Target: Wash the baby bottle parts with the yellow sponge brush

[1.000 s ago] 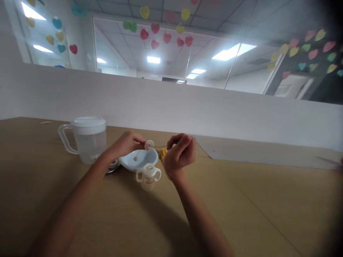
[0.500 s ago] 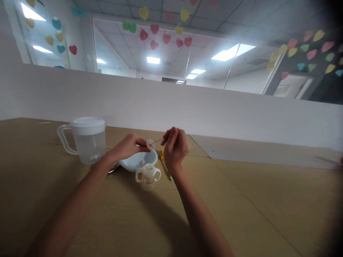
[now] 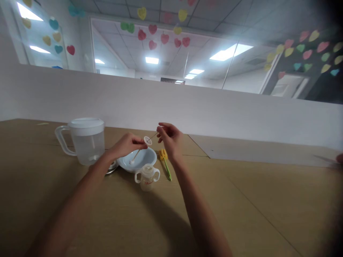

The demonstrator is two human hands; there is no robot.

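My left hand (image 3: 128, 143) pinches a small, round, whitish translucent straw top (image 3: 148, 141) by its edge. Below it a thin straw (image 3: 136, 155) slants down, with a white knob at its lower end inside a pale blue-white bowl (image 3: 153, 160). Between the thumb and fingers of my right hand (image 3: 170, 140) is a thin wire-like stick (image 3: 153, 136), which runs to the middle of the round top. In front of the bowl stands a clear two-handled baby bottle (image 3: 147, 180), upright and uncapped. Right of it lies a yellow-and-green flower-shaped item (image 3: 166, 166).
A lidded clear pitcher (image 3: 88, 144) with liquid stands at the left. A round metallic item (image 3: 111, 168) sits partly hidden beside my left forearm. White wall (image 3: 160, 103) rises behind the table (image 3: 241, 207). Part of another person's hand (image 3: 339, 158) shows at the right edge.
My right hand has turned and its fingers have spread somewhat, still on the stick. The straw's white knob has swung left in the bowl. The top is tilted differently.
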